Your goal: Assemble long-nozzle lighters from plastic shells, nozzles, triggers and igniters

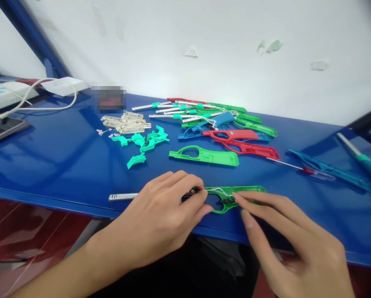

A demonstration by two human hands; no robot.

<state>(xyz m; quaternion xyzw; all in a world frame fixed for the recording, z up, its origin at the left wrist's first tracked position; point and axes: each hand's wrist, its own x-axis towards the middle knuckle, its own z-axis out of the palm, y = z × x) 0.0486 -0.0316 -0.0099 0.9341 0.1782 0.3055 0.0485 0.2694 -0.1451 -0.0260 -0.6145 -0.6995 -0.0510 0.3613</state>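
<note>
A green lighter casing half (225,205) lies open side up near the table's front edge, with a thin white wire (220,190) along its inside. A silver metal tube (122,196) sticks out to the left from under my left hand (169,211). That hand is closed around the casing's front end, hiding where tube and casing meet. The index fingertip of my right hand (292,231) touches the wire and the inside of the casing. Its thumb stays apart, just below the casing edge. Behind the hands lies a bright green casing half (213,157).
Teal triggers (148,140) and clear narrow parts (126,123) are piled at the left. Several metal tubes and casings, including a red casing half (250,148), lie behind. A screwdriver (316,171) and a blue casing half (331,169) lie right; a phone (5,128) sits far left.
</note>
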